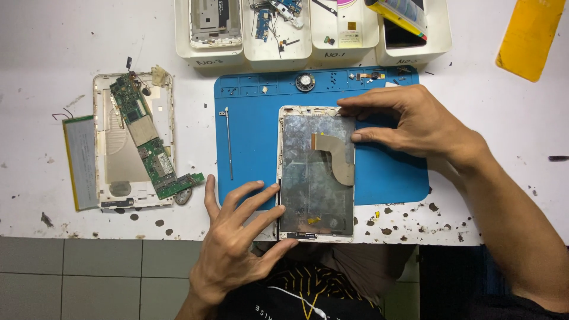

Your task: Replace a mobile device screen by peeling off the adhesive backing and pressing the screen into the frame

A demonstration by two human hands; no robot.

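Note:
An opened tablet screen frame point(314, 195) lies face down on a blue work mat point(255, 136), its metal back plate up with a tan flat ribbon cable point(339, 155) curving across it. My left hand point(237, 243) rests fingers spread against the frame's lower left edge. My right hand point(409, 121) pinches the frame's upper right corner, thumb on the right edge and fingers on the top edge.
At the left lie a white tablet back shell point(133, 142) with a green circuit board point(148, 139) across it, and a flat silver battery point(81, 163). A thin metal rod point(229, 145) lies on the mat. White bins point(311, 29) of parts stand at the back; a yellow sheet point(530, 35) far right.

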